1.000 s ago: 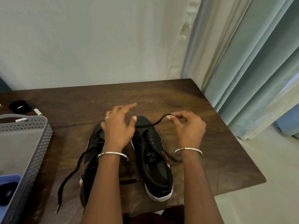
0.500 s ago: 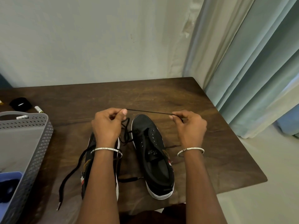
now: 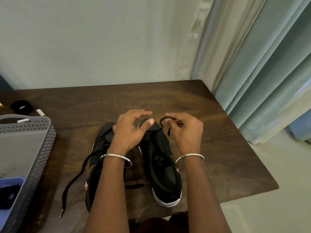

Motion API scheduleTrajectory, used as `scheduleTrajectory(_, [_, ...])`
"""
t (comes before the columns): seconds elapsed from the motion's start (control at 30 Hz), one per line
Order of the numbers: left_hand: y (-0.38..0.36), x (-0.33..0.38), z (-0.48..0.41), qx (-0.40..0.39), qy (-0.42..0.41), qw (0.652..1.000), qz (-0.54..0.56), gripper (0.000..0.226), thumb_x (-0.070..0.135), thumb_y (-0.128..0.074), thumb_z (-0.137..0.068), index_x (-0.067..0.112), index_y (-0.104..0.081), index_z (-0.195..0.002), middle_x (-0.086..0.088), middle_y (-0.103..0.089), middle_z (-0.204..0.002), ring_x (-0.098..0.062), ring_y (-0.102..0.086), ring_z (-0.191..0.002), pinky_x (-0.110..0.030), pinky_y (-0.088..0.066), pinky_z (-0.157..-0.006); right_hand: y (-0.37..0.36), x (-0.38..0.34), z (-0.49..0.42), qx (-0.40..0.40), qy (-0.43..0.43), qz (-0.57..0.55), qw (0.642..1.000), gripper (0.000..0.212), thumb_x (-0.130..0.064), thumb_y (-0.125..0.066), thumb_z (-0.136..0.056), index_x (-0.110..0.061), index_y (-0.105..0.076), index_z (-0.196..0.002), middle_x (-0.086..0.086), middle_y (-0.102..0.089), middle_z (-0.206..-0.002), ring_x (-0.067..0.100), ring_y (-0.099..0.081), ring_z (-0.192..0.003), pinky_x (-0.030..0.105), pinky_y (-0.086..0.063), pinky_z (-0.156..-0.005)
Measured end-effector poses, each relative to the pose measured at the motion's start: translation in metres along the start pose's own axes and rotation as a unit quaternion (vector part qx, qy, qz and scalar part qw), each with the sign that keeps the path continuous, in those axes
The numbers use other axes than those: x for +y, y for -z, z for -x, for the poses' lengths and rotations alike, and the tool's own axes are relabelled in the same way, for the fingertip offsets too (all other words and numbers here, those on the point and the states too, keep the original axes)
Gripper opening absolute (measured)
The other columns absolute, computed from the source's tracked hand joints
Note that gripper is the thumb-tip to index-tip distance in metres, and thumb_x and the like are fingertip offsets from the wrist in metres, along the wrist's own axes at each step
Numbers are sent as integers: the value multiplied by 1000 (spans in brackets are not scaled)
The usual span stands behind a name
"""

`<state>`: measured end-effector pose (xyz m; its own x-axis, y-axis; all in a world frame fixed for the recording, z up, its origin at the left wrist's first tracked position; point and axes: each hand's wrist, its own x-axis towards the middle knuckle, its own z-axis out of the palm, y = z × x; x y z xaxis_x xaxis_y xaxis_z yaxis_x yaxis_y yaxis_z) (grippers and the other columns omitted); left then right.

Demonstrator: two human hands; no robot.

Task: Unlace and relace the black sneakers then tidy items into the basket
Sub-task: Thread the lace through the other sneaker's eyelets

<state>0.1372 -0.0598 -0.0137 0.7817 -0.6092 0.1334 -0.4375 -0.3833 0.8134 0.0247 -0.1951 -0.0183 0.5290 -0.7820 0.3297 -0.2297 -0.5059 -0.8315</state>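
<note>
The right grip (image 3: 186,132) was closed on the black lace (image 3: 164,119), pinching it between thumb and fingertips so that a short loop stood up just beyond the toe of the right sneaker (image 3: 168,174). The left grip (image 3: 129,130) lay loose, not closed. Its thumb pressed on the front of that same sneaker and its fingers arched over the toe. Whether it also caught any lace could not be told.

Both black sneakers stood side by side near the front of the worktop (image 3: 218,157), toes pointing away from the person. The visible row of eyelets on the right sneaker was bare, with lace showing only at the toe end. The left sneaker (image 3: 102,137) was partly hidden under the left forearm, and its loose lace (image 3: 74,180) trailed across the worktop towards the near edge.

Judged from this, the lacing work was somewhere in the middle, with neither sneaker finished. The view did not show plainly whether the lace was coming out or going back in.

The tidying looked unstarted. The grey basket (image 3: 45,140) sat at the left, while a black round object (image 3: 21,106) and a small tube (image 3: 40,113) lay on the worktop beyond it.
</note>
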Motion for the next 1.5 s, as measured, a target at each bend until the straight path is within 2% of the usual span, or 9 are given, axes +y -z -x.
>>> scheduleTrajectory(0.2, [-5, 4, 0, -6, 5, 1000, 30, 22, 71, -59, -70, 54, -69, -82, 26, -71, -91, -5, -65, -104, -55, -45, -101, -8, -4, 5, -51, 46, 8, 998, 16, -21, -82, -83, -24, -82, -98, -13, -76, -89, 2, -67, -77, 29, -58, -76])
scheduleTrajectory(0.4, [7, -6, -1, 146, 91, 981, 92, 13, 28, -75, -87, 32, -72, -75, 13, -70, -73, -6, -64, -72, -32, -53, -77, 5, 7, -1, 22, -30, 55, 998, 12, -26, -82, -82, -31, -81, -93, -10, -76, -89, 11, -69, -75, 34, -56, -78])
scheduleTrajectory(0.57, [13, -19, -2, 236, 182, 954, 43, 9, 28, -70, -90, 24, -70, -82, 2, -72, -81, -21, -68, -86, -37, -54, -85, 17, 13, -4, 77, -94, 55, 991, 10, -24, -82, -83, -29, -82, -91, -9, -76, -86, 10, -68, -74, 37, -57, -81])
scheduleTrajectory(0.83, [7, -9, -1, 51, 61, 995, 57, 12, 22, -68, -93, 27, -68, -81, 9, -73, -79, -8, -67, -82, -26, -44, -70, -1, -3, 0, -64, -80, -82, 991, 3, -24, -79, -88, -22, -81, -89, -13, -75, -77, 2, -70, -74, 24, -58, -76])
scheduleTrajectory(0.97, [2, 2, 1, -30, -8, 996, 78, 16, 15, -65, -95, 28, -69, -86, 6, -71, -68, -8, -67, -72, -29, -50, -74, -12, -13, 6, -186, -170, -134, 958, 46, -54, -59, -95, -15, -79, -84, -3, -77, -75, 1, -65, -60, 16, -46, -57])
scheduleTrajectory(1.03, [0, 2, 0, -55, -28, 995, 82, 14, 15, -65, -96, 25, -70, -87, 2, -69, -67, -14, -67, -72, -36, -52, -78, -16, -15, 8, -231, -214, -175, 933, 53, -57, -57, -95, -9, -79, -87, 0, -77, -77, -1, -60, -60, 14, -41, -55])
scheduleTrajectory(1.23, [6, -5, -1, -64, 19, 992, 108, 18, 13, -63, -97, 23, -72, -84, 5, -65, -60, -6, -60, -61, -27, -46, -66, -11, -15, 7, -151, -314, -371, 861, 16, -28, -74, -91, -13, -79, -89, 0, -74, -83, 5, -53, -65, 19, -38, -56])
scheduleTrajectory(1.33, [12, -16, -2, -56, 52, 991, 112, 22, 10, -64, -96, 23, -73, -80, 3, -65, -59, -5, -60, -60, -29, -46, -70, 0, -16, 2, -114, -345, -428, 827, 12, -24, -74, -90, -14, -78, -89, -3, -73, -80, 4, -57, -63, 19, -39, -57])
scheduleTrajectory(1.5, [13, -17, -1, -61, 53, 989, 121, 22, 11, -63, -96, 23, -72, -80, 3, -65, -59, -8, -61, -60, -29, -47, -69, 1, -13, 4, -165, -360, -256, 882, 37, -44, -67, -95, -12, -76, -79, -3, -67, -68, 6, -53, -54, 18, -35, -48])
